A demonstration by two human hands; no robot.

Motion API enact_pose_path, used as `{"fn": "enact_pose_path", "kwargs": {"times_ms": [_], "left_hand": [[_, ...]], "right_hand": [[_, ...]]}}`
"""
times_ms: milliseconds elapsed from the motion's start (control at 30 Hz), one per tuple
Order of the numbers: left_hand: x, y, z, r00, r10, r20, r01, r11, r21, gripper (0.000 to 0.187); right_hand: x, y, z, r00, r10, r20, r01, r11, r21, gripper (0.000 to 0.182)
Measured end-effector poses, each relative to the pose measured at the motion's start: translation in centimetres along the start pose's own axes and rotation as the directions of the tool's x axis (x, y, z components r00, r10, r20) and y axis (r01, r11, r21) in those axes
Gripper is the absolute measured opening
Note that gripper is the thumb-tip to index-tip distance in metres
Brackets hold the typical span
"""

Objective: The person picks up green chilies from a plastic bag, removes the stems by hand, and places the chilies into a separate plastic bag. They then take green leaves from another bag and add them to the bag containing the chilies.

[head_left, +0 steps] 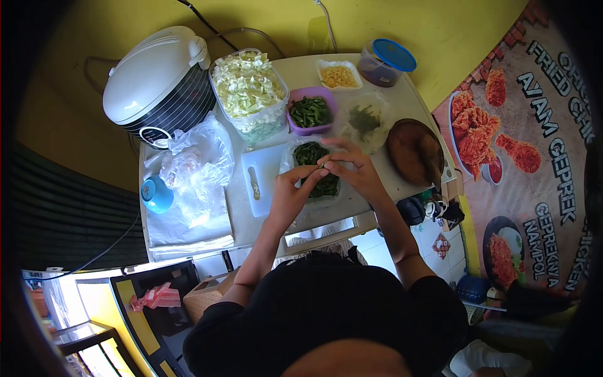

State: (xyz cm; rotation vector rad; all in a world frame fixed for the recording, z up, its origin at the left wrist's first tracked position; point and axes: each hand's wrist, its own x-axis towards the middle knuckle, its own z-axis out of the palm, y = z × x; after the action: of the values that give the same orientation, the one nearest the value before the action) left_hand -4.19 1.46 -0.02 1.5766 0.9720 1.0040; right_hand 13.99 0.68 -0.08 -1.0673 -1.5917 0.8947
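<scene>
My left hand [296, 187] and my right hand [353, 171] meet at the fingertips, thumbs and forefingers pinched together. What they pinch is too small to make out. Beneath them lies an opened clear plastic bag [286, 158] of dark green chili-like pods [309, 152], partly hidden by my fingers. Just behind stands a purple container [334, 100] with cut green pieces [309, 113]. To its right, another clear bag [380, 139] holds a few green bits [364, 119]. A white cutting board [266, 164] lies left of my hands.
Around the table are a rice cooker [154, 81], a tub of chopped cabbage [250, 85], a blue cup [157, 195], plastic bags [201, 157], a white dish of yellowish bits [338, 76], a blue-lidded container [384, 63] and a brown round mortar [411, 151].
</scene>
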Motion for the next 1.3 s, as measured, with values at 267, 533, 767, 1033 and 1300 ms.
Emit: {"fn": "enact_pose_path", "kwargs": {"times_ms": [267, 533, 767, 1033, 1300], "left_hand": [[0.7, 0.6, 1.3, 0.995, 0.086, 0.057, -0.084, 0.996, -0.039, 0.016], [1.4, 1.3, 2.8, 0.973, -0.052, 0.225, 0.063, 0.997, -0.041, 0.018], [2.4, 1.7, 7.0, 0.995, -0.097, -0.025, 0.087, 0.96, -0.264, 0.023], [2.0, 1.6, 6.2, 0.981, -0.182, -0.062, 0.19, 0.971, 0.148, 0.021], [2.2, 2.3, 3.9, 0.979, 0.197, 0.056, -0.204, 0.915, 0.348, 0.016]], "right_hand": [[-0.9, 0.4, -3.7, 1.0, 0.012, 0.008, -0.012, 0.999, 0.046, 0.016], [-1.0, -0.3, -6.5, 0.972, -0.231, 0.043, 0.234, 0.937, -0.26, 0.012], [-0.7, 0.1, -6.6, 0.884, -0.414, -0.216, 0.294, 0.853, -0.43, 0.011], [0.6, 0.7, -6.4, 0.963, -0.186, -0.196, 0.159, 0.976, -0.147, 0.014], [0.8, 2.1, -6.8, 0.989, -0.138, 0.052, 0.142, 0.986, -0.084, 0.014]]}}
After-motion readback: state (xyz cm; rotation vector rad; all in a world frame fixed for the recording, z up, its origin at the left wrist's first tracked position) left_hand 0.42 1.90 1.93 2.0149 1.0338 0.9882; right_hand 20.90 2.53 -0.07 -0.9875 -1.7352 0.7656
